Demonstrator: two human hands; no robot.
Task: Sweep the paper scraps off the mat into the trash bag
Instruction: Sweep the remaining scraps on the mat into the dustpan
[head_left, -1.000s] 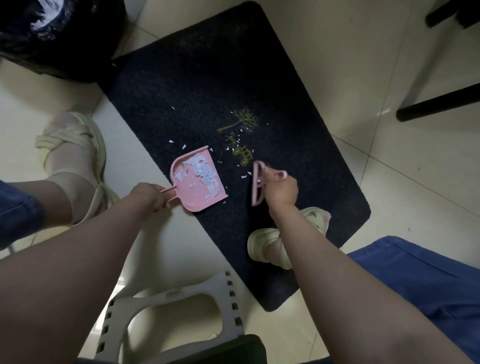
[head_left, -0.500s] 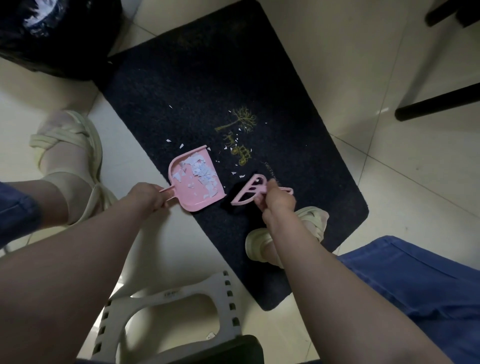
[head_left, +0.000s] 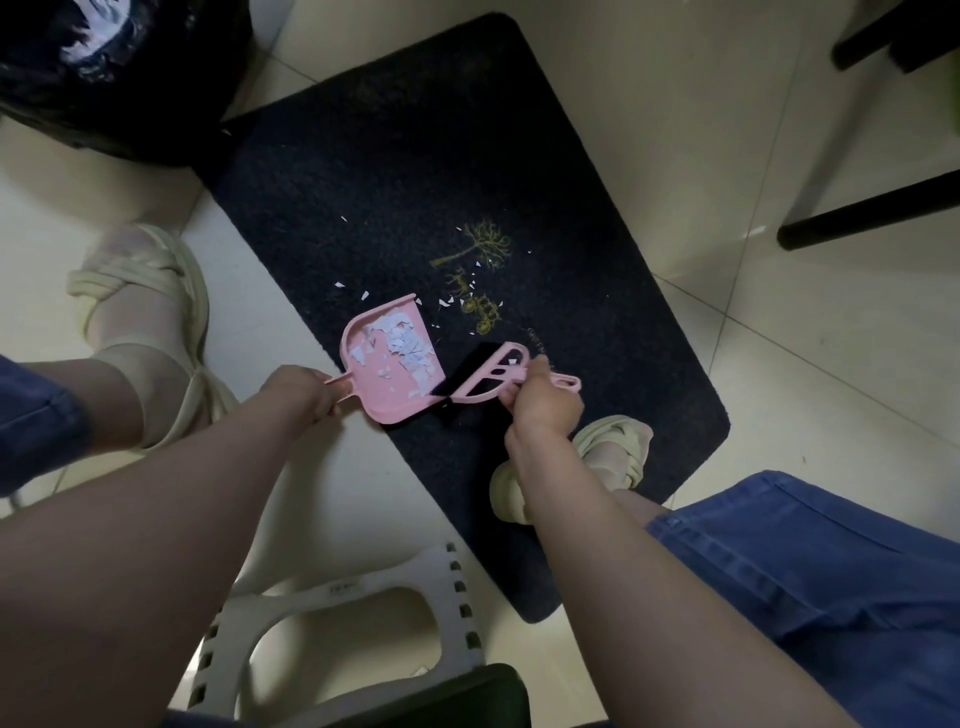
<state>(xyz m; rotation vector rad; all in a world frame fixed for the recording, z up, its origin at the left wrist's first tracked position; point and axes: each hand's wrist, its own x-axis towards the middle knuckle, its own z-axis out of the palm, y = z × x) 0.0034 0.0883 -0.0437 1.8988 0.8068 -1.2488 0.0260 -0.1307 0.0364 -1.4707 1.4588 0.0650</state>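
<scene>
Most paper scraps (head_left: 402, 345) sit in the dustpan (head_left: 395, 366), left hand (head_left: 298, 392) clenching its handle; right hand (head_left: 543, 408) grips the brush (head_left: 491, 376). Stragglers (head_left: 470, 291) dot mid-frame mat (head_left: 415, 171); trash bag (head_left: 119, 73) upper left awaits dumping.

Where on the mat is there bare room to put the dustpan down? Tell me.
Free: the mat strip between the trash bag and the yellow print. Crowded: around the dustpan and brush, where scraps lie.
</scene>
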